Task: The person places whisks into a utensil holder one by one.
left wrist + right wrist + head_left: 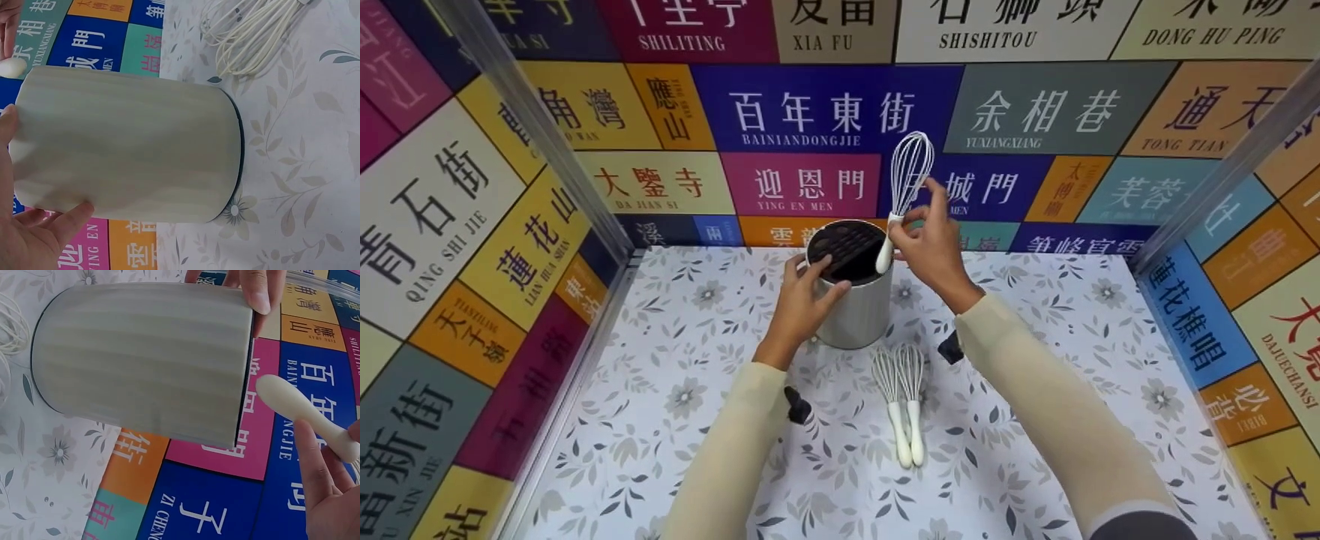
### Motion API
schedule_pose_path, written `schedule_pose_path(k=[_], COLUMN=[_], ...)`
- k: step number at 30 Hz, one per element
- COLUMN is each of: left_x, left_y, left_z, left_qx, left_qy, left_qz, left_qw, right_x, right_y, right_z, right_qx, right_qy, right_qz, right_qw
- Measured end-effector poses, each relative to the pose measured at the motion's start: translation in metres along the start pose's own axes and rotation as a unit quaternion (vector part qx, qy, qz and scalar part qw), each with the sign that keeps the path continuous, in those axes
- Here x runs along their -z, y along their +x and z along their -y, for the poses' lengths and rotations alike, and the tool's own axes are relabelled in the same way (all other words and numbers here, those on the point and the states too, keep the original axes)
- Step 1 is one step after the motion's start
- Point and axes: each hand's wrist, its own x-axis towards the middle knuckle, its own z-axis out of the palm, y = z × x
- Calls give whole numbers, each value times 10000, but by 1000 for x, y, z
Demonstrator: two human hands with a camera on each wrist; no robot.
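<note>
A white whisk (912,180) stands nearly upright in my right hand (934,244), wires up, its pale handle (295,402) pointing down over the rim of a canister. My thumb and fingers pinch it where handle and wires meet. The light grey cylindrical canister (855,319) stands on the table with a dark, slotted inside at its top. Against its left side and rim rests my left hand (808,296), thumb and fingers spread around the edge. Two more whisks (905,405) lie side by side in front of the canister, handles toward me.
The table (675,450) has a white cover with grey flowers and leaves. Colourful sign-printed panels (825,112) rise behind it and on both sides. Clear edge strips (562,142) run up the corners. A small black piece sits at each wrist.
</note>
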Motion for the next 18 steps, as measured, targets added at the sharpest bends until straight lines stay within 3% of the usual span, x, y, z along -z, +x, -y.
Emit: schedule_pose_path(k=[5, 9, 13, 18], left_x=[3, 6, 7, 9], left_y=[3, 6, 7, 9], left_z=[2, 4, 6, 9], left_qx=[3, -21, 13, 46], left_qy=[43, 48, -29, -40], left_qz=[133, 186, 269, 346], left_qw=[9999, 9998, 9996, 9994], right_x=[-16, -31, -45, -56], right_y=[0, -2, -4, -4], right_z=[-2, -4, -7, -10], right_qx=[116, 287, 423, 527], right_qy=[148, -68, -322, -242], right_qz=[-91, -104, 15, 210], right_qw=[9998, 9995, 9986, 9981])
